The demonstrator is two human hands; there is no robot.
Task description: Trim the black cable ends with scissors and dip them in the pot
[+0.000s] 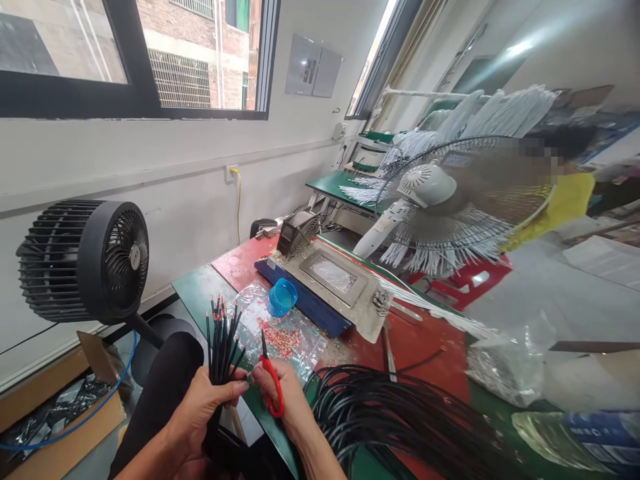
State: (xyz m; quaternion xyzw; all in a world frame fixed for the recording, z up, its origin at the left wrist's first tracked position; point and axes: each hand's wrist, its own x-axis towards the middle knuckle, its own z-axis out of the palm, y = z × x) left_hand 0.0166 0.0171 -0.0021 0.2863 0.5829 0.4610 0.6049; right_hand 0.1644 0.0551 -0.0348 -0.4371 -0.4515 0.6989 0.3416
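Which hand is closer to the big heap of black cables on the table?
Right. The right hand, with red-handled scissors, is just left of the cable heap in the picture; the left hand, gripping a bunch of black wires, is farther left.

A cable workshop is spreading out here: black cables point(400, 420) are sprawling over a red-and-green workbench point(425, 350) at lower right, and a blue-sided bench machine point(305, 301) is sitting mid-frame. White strands point(510, 115) are hanging in thick bunches at upper right, while a person in yellow point(567, 208) is showing behind a caged fan point(430, 183).
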